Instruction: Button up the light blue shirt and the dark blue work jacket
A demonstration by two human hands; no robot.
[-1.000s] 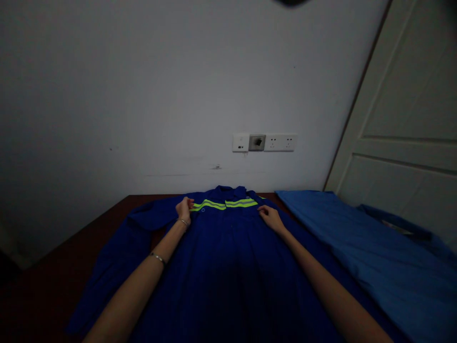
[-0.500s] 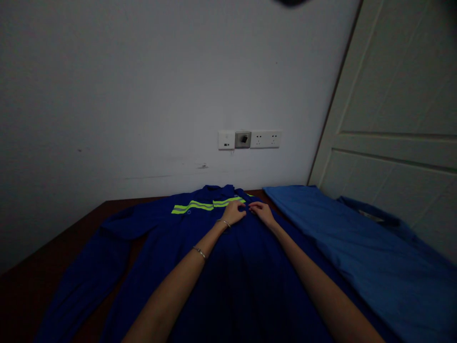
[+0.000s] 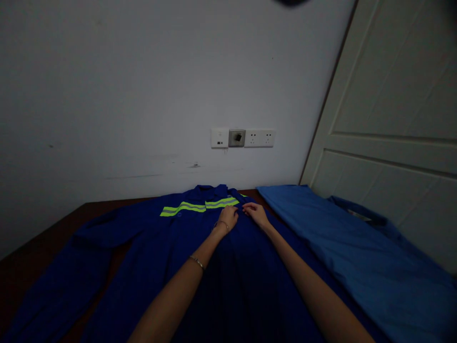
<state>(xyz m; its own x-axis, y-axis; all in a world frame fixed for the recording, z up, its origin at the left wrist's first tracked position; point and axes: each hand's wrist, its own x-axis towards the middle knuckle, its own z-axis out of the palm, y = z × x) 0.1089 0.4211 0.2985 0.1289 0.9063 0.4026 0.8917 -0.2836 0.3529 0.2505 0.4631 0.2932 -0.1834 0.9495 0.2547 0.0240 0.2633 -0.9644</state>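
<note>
A dark blue work jacket (image 3: 193,238) with yellow-green and grey reflective strips (image 3: 182,207) lies spread out, its collar toward the wall. My left hand (image 3: 229,216), bracelets on its wrist and forearm, rests on the chest just below the strip; its curled fingers pinch the cloth. Close by on the right, my right hand (image 3: 256,213) has thumb and fingertips pressed together on the same front. The two sets of fingertips almost meet. Whatever small part lies between them is too dark and small to make out.
To the right lies a lighter blue garment (image 3: 332,233), partly beside the jacket. The reddish-brown table top (image 3: 103,206) shows at the left and back. Wall sockets (image 3: 260,138) sit above the table on the pale wall, and a panelled door (image 3: 385,119) stands at the right.
My left hand's thumb and fingers, apart half a second ago, have closed on the jacket front, slightly lower. My right hand stays about in place on the jacket. The view has turned slightly right.
</note>
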